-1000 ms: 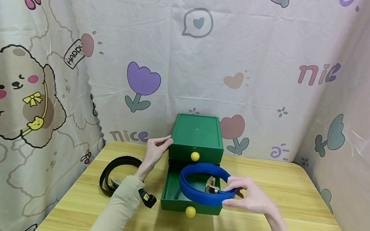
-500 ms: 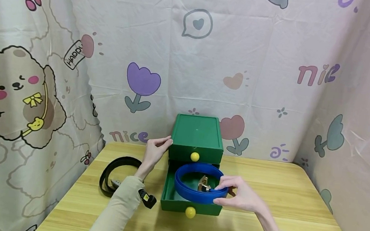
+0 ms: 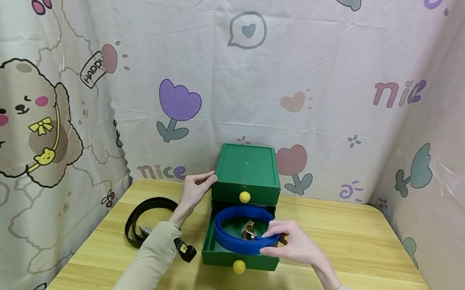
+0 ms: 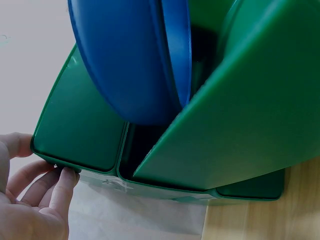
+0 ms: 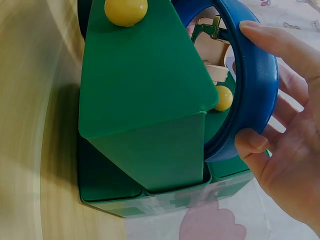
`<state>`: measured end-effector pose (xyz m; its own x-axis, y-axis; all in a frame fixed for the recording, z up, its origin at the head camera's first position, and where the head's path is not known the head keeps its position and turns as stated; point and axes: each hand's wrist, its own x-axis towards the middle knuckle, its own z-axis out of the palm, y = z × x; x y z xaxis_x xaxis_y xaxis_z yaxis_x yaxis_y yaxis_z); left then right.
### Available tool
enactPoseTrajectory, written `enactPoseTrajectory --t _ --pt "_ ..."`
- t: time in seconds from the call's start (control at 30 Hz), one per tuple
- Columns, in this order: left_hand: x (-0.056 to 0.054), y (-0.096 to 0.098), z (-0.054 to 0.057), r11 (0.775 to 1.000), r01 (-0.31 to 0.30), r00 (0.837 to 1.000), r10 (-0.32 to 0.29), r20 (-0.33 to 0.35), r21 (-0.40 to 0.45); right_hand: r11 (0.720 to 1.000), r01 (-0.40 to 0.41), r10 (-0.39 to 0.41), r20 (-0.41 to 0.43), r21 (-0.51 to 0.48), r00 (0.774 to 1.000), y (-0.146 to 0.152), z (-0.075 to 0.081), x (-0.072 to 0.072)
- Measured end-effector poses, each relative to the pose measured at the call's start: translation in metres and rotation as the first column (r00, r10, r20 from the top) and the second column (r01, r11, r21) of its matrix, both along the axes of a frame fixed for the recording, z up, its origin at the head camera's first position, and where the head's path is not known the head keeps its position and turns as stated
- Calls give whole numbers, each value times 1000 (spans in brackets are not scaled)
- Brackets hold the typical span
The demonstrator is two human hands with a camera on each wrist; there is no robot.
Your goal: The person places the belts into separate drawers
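Note:
A coiled blue belt [image 3: 243, 247] with a gold-toned buckle [image 3: 248, 231] hangs over the pulled-out drawer [image 3: 219, 258] of a small green drawer cabinet [image 3: 248, 165]. My right hand [image 3: 293, 242] pinches the coil at its right side, thumb below and fingers above; the right wrist view shows the thumb and fingers on the belt's [image 5: 257, 75] outer face. At the cabinet's upper left front corner, my left hand [image 3: 193, 193] holds the edge, its fingers [image 4: 61, 192] curled against the side. In the left wrist view the belt [image 4: 125, 60] overlaps the drawer opening.
A coiled black belt [image 3: 133, 217] with a silver buckle lies on the wooden table [image 3: 334, 231], left of the cabinet and partly behind the left arm. A yellow knob [image 3: 239, 266] sticks out from the open drawer's front. A patterned cloth [image 3: 257, 72] hangs behind.
My right hand has moved left with the blue belt, bringing the coil more squarely over the open drawer. My left hand has stayed at the cabinet's corner.

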<state>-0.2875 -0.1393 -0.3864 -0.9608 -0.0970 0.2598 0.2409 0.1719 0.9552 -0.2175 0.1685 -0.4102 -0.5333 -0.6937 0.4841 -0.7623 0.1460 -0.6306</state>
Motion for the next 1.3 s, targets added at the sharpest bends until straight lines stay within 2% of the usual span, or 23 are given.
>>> enactPoseTrajectory --t 0.27,0.33,0.4,0.6,0.87,1.3 --pt "25 6 27 999 7 1000 -7 10 -35 1000 -2 2 -16 2 1000 -5 -3 -6" --pt "26 6 28 999 6 1000 -6 6 -36 1000 -11 11 -19 4 1000 -6 -3 -8" --pt "23 5 25 1000 5 1000 -5 2 -31 1000 -10 10 -16 8 1000 -7 -4 -9" --pt "1 0 0 1000 -10 1000 10 -14 0 999 16 -15 -23 37 1000 -11 -5 -12" --pt "-3 0 0 1000 4 1000 -4 11 -7 997 30 -30 -8 64 1000 -15 -7 -14" --pt "-2 0 -2 1000 -18 1000 18 -13 2 992 57 -57 -5 110 998 -18 -7 -15"
